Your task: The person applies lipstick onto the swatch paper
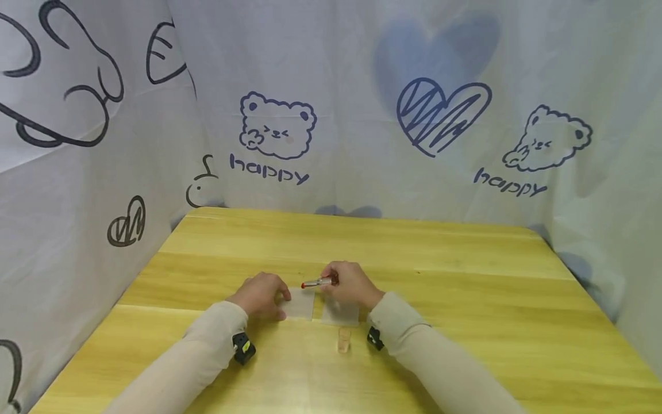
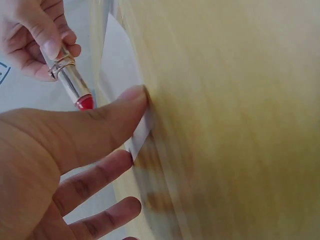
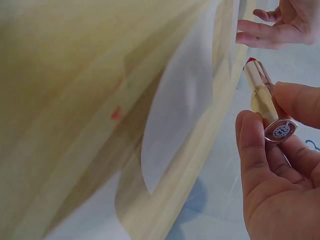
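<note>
My right hand (image 1: 351, 283) holds a lipstick (image 1: 318, 282), its red tip pointing left over the table. In the right wrist view the thumb and fingers grip the lipstick's base (image 3: 280, 131), which carries a round label. A white sheet of paper (image 1: 301, 305) lies under the lipstick tip. Along that sheet's left edge rests my left hand (image 1: 262, 294), fingers spread; in the left wrist view its thumb (image 2: 127, 107) presses on the paper. A second sheet (image 1: 341, 313) lies to the right, partly beneath the right hand.
A small translucent, pinkish block-like piece (image 1: 343, 340) stands on the table just in front of the right sheet. The wooden table (image 1: 465, 345) is bordered by white cloth walls (image 1: 357, 144) with drawn hearts and bears.
</note>
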A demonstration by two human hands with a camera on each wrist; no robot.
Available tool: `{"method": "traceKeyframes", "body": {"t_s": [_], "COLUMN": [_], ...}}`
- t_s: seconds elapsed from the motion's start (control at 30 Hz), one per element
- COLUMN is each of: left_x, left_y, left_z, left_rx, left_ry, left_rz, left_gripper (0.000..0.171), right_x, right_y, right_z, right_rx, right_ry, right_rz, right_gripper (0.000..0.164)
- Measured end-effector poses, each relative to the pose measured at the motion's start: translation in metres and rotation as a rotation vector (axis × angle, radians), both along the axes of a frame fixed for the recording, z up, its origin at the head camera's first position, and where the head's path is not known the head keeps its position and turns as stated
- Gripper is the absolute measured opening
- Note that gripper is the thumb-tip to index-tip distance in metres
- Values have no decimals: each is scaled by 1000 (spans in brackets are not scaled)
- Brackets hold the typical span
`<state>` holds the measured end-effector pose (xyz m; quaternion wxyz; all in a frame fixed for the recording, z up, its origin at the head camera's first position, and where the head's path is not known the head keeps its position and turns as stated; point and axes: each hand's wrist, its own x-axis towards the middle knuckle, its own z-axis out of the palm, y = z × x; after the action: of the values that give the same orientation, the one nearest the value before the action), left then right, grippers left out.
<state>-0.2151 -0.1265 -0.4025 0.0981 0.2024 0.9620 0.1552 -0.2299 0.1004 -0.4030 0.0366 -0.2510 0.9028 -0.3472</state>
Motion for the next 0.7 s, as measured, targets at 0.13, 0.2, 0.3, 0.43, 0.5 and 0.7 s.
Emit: {"method": "traceKeyframes", "body": {"t_s": [0.13, 0.2, 0.3, 0.43, 0.5, 0.7], "left_x": [-1, -2, -4, -3, -2, 0], "left_y": [-1, -1, -1, -2, -2, -4], "left_z": [-3, -4, -5, -6, -7, -8], "left_rx": [16, 23, 21, 6, 4, 5], "left_ry": [1, 9, 23, 39, 43, 57], "left_rz": [-7, -9, -9, -15, -17, -25], "left_gripper": [24, 24, 26, 30, 31, 31], "right_x": [1, 1, 0, 1, 0, -1], "right_y": [-3, -4, -6, -8, -9, -13], "right_z": [-3, -2, -2, -4, -5, -9], "right_rx": [24, 39, 58, 56, 55, 79], "right_ry": [9, 6, -2, 7, 19, 43], "right_rz": [-1, -8, -16, -5, 2, 2], "right_gripper": [13, 14, 14, 13, 12, 9]}}
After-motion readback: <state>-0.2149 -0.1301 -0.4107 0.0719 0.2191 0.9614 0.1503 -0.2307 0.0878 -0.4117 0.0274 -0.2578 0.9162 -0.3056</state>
